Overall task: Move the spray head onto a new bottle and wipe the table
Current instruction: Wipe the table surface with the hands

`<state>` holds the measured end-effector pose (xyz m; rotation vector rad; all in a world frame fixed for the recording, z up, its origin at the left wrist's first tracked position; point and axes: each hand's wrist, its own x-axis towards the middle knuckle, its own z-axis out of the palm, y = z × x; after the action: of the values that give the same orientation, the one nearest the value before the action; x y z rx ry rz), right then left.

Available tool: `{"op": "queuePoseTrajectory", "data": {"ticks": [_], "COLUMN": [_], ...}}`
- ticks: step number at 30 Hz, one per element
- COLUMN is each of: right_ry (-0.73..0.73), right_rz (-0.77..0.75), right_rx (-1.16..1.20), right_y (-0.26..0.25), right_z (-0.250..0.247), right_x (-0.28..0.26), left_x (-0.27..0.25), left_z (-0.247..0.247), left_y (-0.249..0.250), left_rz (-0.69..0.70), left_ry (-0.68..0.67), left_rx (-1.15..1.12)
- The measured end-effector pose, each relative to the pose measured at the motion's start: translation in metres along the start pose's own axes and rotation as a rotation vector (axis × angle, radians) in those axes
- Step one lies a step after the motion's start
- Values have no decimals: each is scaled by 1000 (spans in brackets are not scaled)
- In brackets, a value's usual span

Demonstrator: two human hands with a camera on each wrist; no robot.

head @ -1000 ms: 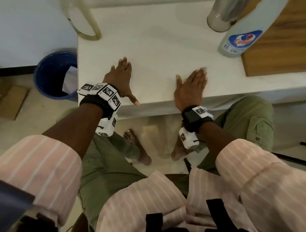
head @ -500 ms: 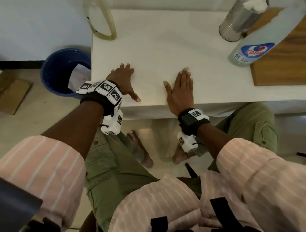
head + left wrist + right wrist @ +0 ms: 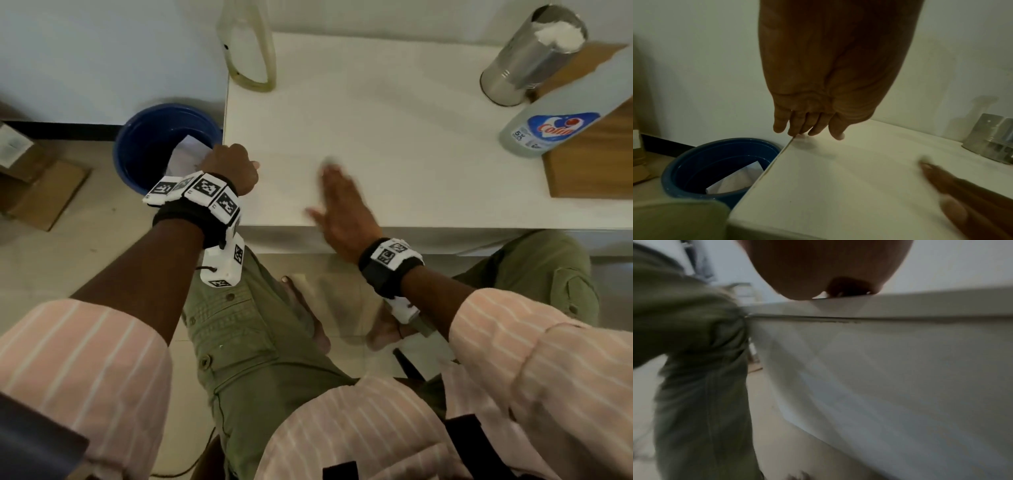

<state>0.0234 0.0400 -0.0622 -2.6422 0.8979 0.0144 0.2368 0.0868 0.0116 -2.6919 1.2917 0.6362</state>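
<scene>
Now both my hands sit on the white surface, holding nothing.

My left hand is at the surface's left edge, above the blue bucket with paper in it; its grip hangs loosely curled, fingertips touching the rim. My right hand lies flat near the front edge, fingers straight and apart, blurred, so I think it presses down. Far right, a pale bottle stands partly on a wooden board; its label reads "Colin" and "5X". Beside it is a steel cup with white stuff in it. An empty clear bottle stands at the back left corner.
</scene>
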Motion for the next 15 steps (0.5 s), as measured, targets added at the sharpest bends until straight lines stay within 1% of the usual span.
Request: {"op": "queuePoseTrajectory", "data": {"ticks": [1,2,3,4,5,6,7,8,10,11,13,15], "right_ry": [54,96,120,125,113,85,37,-13,-102,-150,-238,-276], "right_rz": [175,302,378,414,417,387,323,228,-31,-165,-374,-515], "right_rx": [49,68,74,88,110,125,127,108,44,-1,-136,-226], "right_y": [1,-3,-12,-23,-36,-48,-59,-71,-93,-102,-109,-98], "right_z": [0,2,4,5,4,4,5,8,16,20,25,23], "right_x": [2,6,13,23,34,46,56,64,71,70,61,47], "left_x": [-2,-3,-4,-4,-6,-7,-8,-7,-8,-9,-9,-7], "left_z": [1,2,2,2,-1,-4,-7,-9,-10,-11,-12,-12], "left_y": [0,-1,-1,-2,-3,-4,-6,-7,-8,-8,-8,-5], "left_rz": [-22,-34,-45,-54,-60,-65,-66,-61,-51,-71,-98,-93], "left_ry": [12,28,38,45,50,56,60,66,67,68,79,83], "left_rx": [-47,-88,-126,-166,-214,-253,-278,-296,-322,-345,-338,-300]}}
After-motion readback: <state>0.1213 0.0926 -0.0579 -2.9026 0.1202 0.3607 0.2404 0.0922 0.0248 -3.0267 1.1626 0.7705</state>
